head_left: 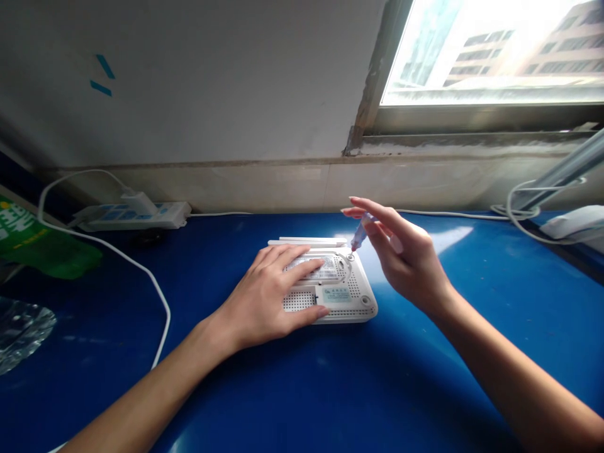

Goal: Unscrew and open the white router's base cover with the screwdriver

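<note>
A white wireless router [346,296] lies upside down on the blue desk, its vented base and a small label [336,294] facing up. Its flat white antennas [306,241] lie folded along the far edge. My left hand [268,296] rests spread across the base, pressing the router down. My right hand [401,255] pinches a small screwdriver [359,233] with a translucent blue handle. The screwdriver's tip stands tilted in a round screw recess [350,256] near the router's far right corner. The screw itself is too small to make out.
A white power strip [132,216] with a plug in it sits against the wall, and white cables [141,277] run along the blue desk [425,377]. A green package [38,242] and crumpled clear plastic [19,330] lie at the left, a white device [576,222] at the right.
</note>
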Demonstrator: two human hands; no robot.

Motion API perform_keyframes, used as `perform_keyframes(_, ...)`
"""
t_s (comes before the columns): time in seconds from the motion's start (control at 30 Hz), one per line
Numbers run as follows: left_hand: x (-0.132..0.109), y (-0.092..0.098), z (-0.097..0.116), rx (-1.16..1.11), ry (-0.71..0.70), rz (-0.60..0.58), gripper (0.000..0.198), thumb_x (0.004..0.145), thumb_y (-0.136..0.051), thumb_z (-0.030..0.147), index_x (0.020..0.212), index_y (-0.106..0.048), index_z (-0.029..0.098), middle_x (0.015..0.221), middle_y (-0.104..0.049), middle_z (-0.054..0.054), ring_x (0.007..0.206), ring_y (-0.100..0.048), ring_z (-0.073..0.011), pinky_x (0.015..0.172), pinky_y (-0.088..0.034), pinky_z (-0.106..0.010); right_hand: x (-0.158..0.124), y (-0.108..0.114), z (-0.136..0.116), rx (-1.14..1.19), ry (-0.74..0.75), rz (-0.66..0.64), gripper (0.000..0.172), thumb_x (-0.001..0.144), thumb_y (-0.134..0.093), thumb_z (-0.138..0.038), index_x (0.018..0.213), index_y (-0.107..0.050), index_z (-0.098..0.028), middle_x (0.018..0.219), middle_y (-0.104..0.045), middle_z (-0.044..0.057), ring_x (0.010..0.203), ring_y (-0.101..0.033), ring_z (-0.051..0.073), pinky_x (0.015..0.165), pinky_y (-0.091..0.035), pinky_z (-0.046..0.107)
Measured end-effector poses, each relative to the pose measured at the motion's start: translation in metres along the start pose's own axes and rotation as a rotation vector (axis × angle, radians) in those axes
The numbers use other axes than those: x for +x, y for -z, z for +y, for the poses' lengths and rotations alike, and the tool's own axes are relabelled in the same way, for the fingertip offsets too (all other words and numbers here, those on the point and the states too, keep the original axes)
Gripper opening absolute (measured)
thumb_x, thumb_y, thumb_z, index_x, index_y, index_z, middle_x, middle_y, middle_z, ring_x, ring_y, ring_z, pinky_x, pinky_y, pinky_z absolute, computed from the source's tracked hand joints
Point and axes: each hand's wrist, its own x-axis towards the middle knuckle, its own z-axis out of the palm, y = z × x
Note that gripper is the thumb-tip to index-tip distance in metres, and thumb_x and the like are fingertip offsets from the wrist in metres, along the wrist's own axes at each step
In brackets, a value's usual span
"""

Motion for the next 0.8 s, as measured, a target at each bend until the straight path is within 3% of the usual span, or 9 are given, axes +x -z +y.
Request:
perform_keyframes(0.07,-0.0005,0.0002,-0.0001,-0.003,0.000,-0.002,0.068,0.095,-0.069,0.065,0.151,-0.060,0.029,0.162,-0.052,-0.010,0.148,-0.046,-0.0346,0.125,-0.033,-0.058,-0.0006,0.0026,-0.0009,0.034,-0.003,-0.036,0.039,0.109,-0.053,-0.022,0.146,-0.063,-0.029,0.128,-0.076,0.009,0.108,-0.074,0.024,0.095,-0.059,0.044)
perform_keyframes(0.23,0.0002,0.0012,0.0006,-0.008,0.001,-0.011,0.069,0.094,-0.069,0.066,0.152,-0.060,0.029,0.162,-0.052,-0.010,0.148,-0.046,-0.0350,0.125,-0.032,-0.057,0.0008,0.0051,-0.0028,-0.103,0.026,0.100,0.021,0.096,-0.079,-0.027,0.116,-0.079,-0.030,0.094,-0.077,0.003,0.081,-0.071,0.022,0.079,-0.058,0.042)
perform_keyframes(0.3,0.0007,0.0013,0.0007,-0.005,0.003,-0.011,0.069,0.094,-0.069,0.066,0.152,-0.060,0.029,0.162,-0.052,-0.010,0.148,-0.046,-0.0354,0.125,-0.032,-0.058,0.0015,0.0026,-0.0016,-0.150,0.044,0.133,0.020,0.095,-0.080,-0.029,0.115,-0.080,-0.029,0.089,-0.073,0.003,0.078,-0.068,0.022,0.076,-0.056,0.042)
perform_keyframes(0.37,0.0008,0.0011,0.0006,-0.003,0.004,-0.008,0.068,0.094,-0.069,0.065,0.152,-0.060,0.029,0.162,-0.052,-0.010,0.148,-0.046,-0.0357,0.125,-0.032,-0.058,0.0014,0.0004,0.0002,-0.145,0.053,0.119,0.026,0.102,-0.070,-0.028,0.127,-0.076,-0.029,0.094,-0.075,0.005,0.085,-0.069,0.023,0.081,-0.056,0.043)
perform_keyframes(0.5,0.0004,0.0011,-0.0002,-0.008,0.003,-0.014,0.068,0.095,-0.069,0.065,0.151,-0.060,0.028,0.162,-0.052,-0.011,0.147,-0.047,-0.0359,0.124,-0.033,-0.059,0.0004,0.0014,0.0015,0.001,0.022,0.029,0.041,0.109,-0.053,-0.019,0.147,-0.064,-0.031,0.124,-0.077,0.008,0.108,-0.072,0.024,0.094,-0.056,0.046)
perform_keyframes(0.6,0.0002,0.0013,-0.0005,-0.006,0.001,-0.016,0.069,0.095,-0.068,0.066,0.152,-0.060,0.028,0.162,-0.052,-0.011,0.148,-0.046,-0.0360,0.125,-0.032,-0.059,0.0005,0.0039,0.0002,0.019,-0.004,0.065,0.032,0.103,-0.067,-0.021,0.133,-0.074,-0.032,0.109,-0.079,0.005,0.093,-0.073,0.023,0.087,-0.057,0.043)
perform_keyframes(0.7,0.0003,0.0012,-0.0002,0.001,0.001,-0.013,0.069,0.095,-0.068,0.066,0.152,-0.060,0.028,0.162,-0.052,-0.011,0.148,-0.046,-0.0359,0.125,-0.032,-0.059,0.0015,0.0033,-0.0001,-0.028,0.000,0.135,0.020,0.094,-0.081,-0.025,0.113,-0.081,-0.031,0.088,-0.070,0.002,0.077,-0.066,0.020,0.075,-0.055,0.039)
perform_keyframes(0.8,0.0004,0.0009,-0.0001,0.002,0.003,-0.011,0.069,0.095,-0.069,0.065,0.152,-0.060,0.028,0.162,-0.052,-0.011,0.148,-0.046,-0.0366,0.125,-0.033,-0.060,0.0022,0.0012,0.0020,-0.060,0.012,0.135,0.020,0.099,-0.074,-0.027,0.118,-0.080,-0.031,0.091,-0.067,0.003,0.080,-0.066,0.021,0.076,-0.055,0.040)
